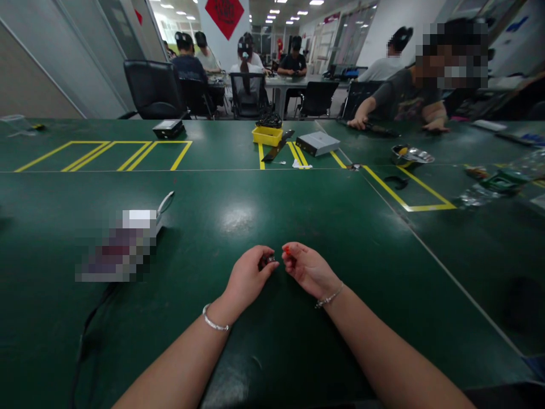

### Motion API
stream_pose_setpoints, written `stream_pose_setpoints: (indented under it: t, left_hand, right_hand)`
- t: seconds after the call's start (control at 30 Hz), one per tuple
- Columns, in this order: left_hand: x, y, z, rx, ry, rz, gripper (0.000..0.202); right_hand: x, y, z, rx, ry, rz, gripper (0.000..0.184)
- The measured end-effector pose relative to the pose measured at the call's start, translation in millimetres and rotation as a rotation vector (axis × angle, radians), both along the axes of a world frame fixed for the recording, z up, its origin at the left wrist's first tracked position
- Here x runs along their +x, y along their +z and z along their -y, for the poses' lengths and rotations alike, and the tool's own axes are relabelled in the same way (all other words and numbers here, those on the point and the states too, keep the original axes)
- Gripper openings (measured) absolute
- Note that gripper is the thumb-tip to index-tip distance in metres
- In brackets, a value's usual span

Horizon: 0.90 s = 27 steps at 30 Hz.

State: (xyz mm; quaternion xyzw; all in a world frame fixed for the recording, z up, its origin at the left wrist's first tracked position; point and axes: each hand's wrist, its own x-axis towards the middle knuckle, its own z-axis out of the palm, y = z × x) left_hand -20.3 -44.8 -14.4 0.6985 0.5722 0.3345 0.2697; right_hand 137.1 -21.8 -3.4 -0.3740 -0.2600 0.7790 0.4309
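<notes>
My left hand (249, 275) is closed in a pinch around a small dark, shiny metallic piece (271, 259), too small to name. Just to its right, my right hand (309, 270) has its fingers curled together on a small orange-red piece (288, 250), most of it covered by the fingers. A narrow gap separates the two sets of fingertips. Both hands are above the green tabletop (238, 199), near the middle of the view.
On the left lies a blurred-out device (123, 244) with a white cable and a black cord. Farther back are a yellow tray (267, 136), a grey box (317, 143), a black box (169, 129) and yellow tape outlines. A co-worker (395, 96) leans on the table at right.
</notes>
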Motion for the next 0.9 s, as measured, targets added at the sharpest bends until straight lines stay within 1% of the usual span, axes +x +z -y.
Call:
stream_pose_setpoints:
  t: [0.23, 0.4, 0.5, 0.73, 0.9]
  left_hand:
    - [2.0, 2.3, -0.4, 0.010, -0.091, -0.100, 0.015]
    - [0.4, 5.8, -0.3, -0.011, -0.096, -0.076, 0.016]
    - [-0.2, 4.9, -0.5, -0.014, -0.106, -0.069, 0.018]
    - [0.0, 2.3, -0.6, -0.011, -0.079, -0.005, 0.020]
    - [-0.3, 2.3, -1.5, -0.046, -0.017, 0.069, 0.021]
  right_hand:
    - [-4.2, 0.2, 3.6, 0.030, 0.013, 0.000, 0.018]
    - [-3.9, 0.1, 2.6, 0.031, -0.010, 0.002, 0.022]
    - [-2.9, -0.6, 1.7, 0.002, -0.007, 0.009, 0.019]
    - [-0.7, -3.6, 1.0, 0.002, -0.001, -0.050, 0.013]
    - [0.1, -1.6, 1.3, -0.009, 0.001, -0.080, 0.018]
